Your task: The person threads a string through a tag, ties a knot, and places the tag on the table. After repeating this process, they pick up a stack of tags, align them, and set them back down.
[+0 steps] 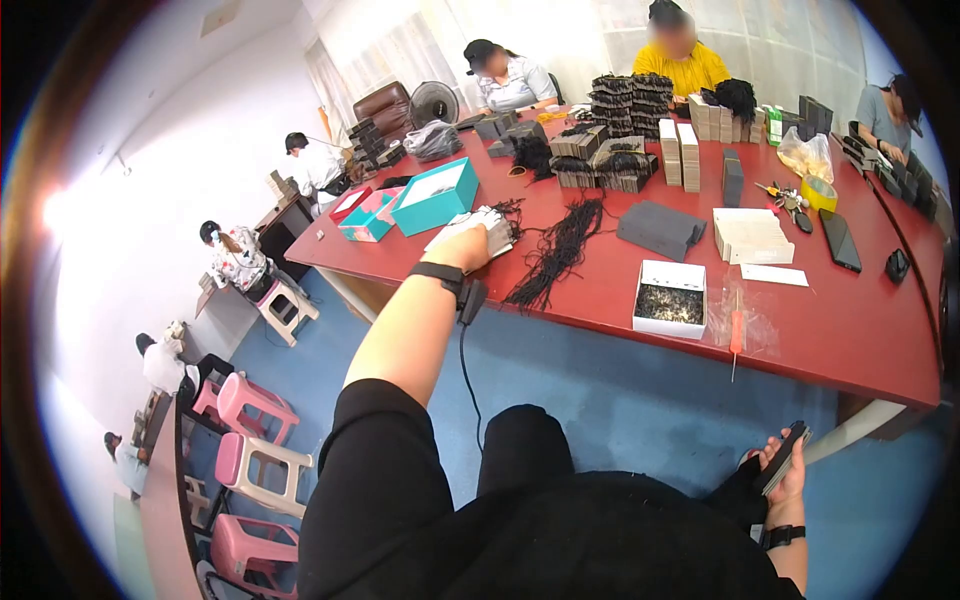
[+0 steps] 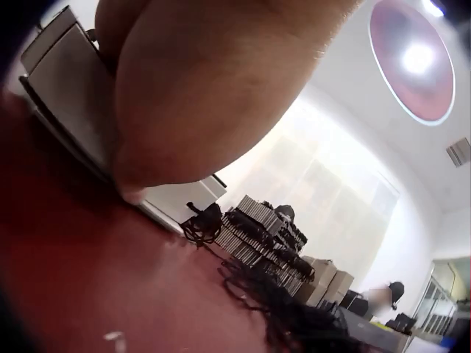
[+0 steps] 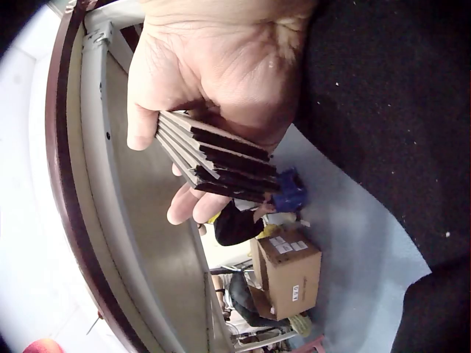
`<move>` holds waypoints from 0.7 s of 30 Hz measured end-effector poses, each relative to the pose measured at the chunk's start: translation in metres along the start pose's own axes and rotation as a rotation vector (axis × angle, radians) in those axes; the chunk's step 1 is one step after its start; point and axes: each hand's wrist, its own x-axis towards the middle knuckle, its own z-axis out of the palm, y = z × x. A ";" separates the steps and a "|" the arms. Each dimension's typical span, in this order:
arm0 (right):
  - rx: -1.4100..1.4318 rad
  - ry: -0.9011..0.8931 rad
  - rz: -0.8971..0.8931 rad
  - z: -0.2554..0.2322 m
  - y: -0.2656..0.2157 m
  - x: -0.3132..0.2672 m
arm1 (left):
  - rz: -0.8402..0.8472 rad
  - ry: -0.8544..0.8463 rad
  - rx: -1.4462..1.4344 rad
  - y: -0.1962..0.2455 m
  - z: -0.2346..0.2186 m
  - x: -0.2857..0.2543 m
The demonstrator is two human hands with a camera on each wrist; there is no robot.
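At the table's near left edge, my left hand [image 1: 468,248] lies over a stack of pale cards [image 1: 498,226], fingers across its top. In the left wrist view the thumb [image 2: 134,193] bends down at the side of the pale stack [image 2: 70,88], close over the red tabletop. Black strands trail from the stack's far end. Low at the right, beside my body, my right hand [image 1: 785,478] grips a small fanned bundle of grey cards with black edges [image 3: 221,162], between thumb and fingers. A bundle of black strands [image 1: 560,250] lies right of the left hand.
On the red table [image 1: 610,300] are a teal box [image 1: 436,196], a white box of dark bits [image 1: 670,300], an orange-handled pick [image 1: 737,330], a phone [image 1: 840,240], keys and card stacks [image 1: 750,236]. Several people sit around. Stools [image 1: 262,470] stand at the left.
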 end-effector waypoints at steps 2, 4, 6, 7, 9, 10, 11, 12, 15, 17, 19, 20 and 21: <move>-0.007 0.024 0.001 0.003 -0.001 -0.001 | 0.020 0.015 0.043 -0.002 0.011 0.002; -0.015 0.015 0.002 0.002 -0.001 -0.001 | 0.042 0.033 0.083 -0.004 0.017 0.004; -0.025 0.003 -0.001 0.001 0.000 0.000 | 0.054 0.047 0.099 -0.002 0.012 0.001; -0.022 0.000 -0.004 0.000 0.001 0.001 | 0.012 0.057 0.027 -0.003 0.003 0.004; -0.019 -0.002 -0.008 0.000 -0.001 -0.001 | -0.063 0.171 -0.160 -0.009 -0.012 0.008; -0.028 0.008 -0.006 0.001 -0.001 -0.002 | -0.111 0.196 -0.407 -0.019 -0.013 0.016; -0.034 0.017 -0.001 0.003 0.000 -0.003 | -0.159 0.219 -0.651 -0.030 -0.010 0.024; -0.032 0.011 0.001 0.003 0.001 -0.006 | -0.264 0.134 -1.084 -0.015 -0.025 0.006; -0.036 -0.048 -0.007 0.017 -0.009 -0.014 | -0.190 -0.039 -1.691 -0.001 -0.034 -0.026; -0.022 -0.304 -0.052 0.063 -0.020 -0.036 | -0.081 0.017 -1.827 0.050 -0.050 -0.081; -0.143 -0.275 0.024 0.130 -0.040 -0.063 | 0.049 -0.051 -1.796 0.083 -0.048 -0.126; -0.261 -0.346 0.044 0.163 -0.046 -0.069 | 0.111 -0.134 -1.822 0.103 -0.046 -0.149; -0.364 -0.366 0.080 0.197 -0.049 -0.076 | 0.173 -0.230 -1.853 0.126 -0.042 -0.170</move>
